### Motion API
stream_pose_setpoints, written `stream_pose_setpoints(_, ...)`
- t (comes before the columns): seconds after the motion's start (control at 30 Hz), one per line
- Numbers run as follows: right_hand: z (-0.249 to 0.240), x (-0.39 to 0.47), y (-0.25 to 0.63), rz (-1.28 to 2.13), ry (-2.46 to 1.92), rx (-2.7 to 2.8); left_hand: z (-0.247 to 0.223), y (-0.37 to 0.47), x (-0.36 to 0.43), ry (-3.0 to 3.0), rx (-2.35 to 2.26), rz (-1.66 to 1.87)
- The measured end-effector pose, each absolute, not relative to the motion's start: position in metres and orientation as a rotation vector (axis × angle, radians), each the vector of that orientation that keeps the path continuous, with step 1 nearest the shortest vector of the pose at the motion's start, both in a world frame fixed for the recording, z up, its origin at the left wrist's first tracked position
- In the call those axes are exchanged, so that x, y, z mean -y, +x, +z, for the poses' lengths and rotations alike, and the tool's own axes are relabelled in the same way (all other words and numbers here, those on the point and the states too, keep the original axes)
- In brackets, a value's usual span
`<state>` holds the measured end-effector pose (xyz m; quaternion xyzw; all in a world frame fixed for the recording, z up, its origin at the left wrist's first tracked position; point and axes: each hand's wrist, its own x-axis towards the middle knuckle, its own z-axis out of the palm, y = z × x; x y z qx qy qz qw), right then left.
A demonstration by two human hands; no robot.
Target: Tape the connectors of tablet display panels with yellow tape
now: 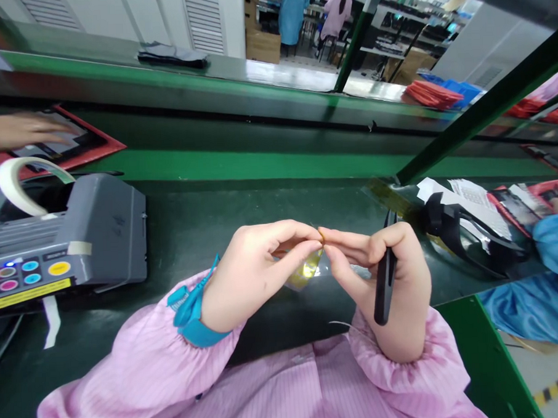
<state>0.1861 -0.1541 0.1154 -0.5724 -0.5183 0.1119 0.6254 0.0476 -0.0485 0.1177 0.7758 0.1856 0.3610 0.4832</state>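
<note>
My left hand [258, 271], with a blue band at the wrist, pinches a tiny yellowish piece [321, 237] between thumb and fingertips. At the same piece, the thumb and fingertips of my right hand [393, 278] meet those of my left. Black tweezers [384, 284] are also held in my right hand, tucked under the curled finger and pointing away from me. Just below and behind the fingertips lies a clear plastic bag with shiny yellow material [307, 270], partly covered by my hands.
A grey tape dispenser [108, 229] with a white tape roll stands at the left. Another person's hand [21, 131] is over a red folder at the back left. At the right are a black strap [469, 241], papers [473, 206] and a blue-sleeved person. A green post rises behind.
</note>
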Motion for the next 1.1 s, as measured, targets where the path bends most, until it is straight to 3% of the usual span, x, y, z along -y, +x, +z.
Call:
stream_pose_setpoints(0.37,0.119,0.151,0.187,0.052,-1.465,1.265,0.116,0.043,0.058,2.163,-0.482,0.995)
stream_pose_setpoints(0.7,0.113,0.147,0.194,0.069,-1.481,1.226,0.112,0.044,0.057,2.145,-0.504,0.931)
stream_pose_setpoints(1.1,0.111,0.147,0.205,0.348,-1.349,1.208,0.104,0.053,0.051,2.182,-0.497,0.955)
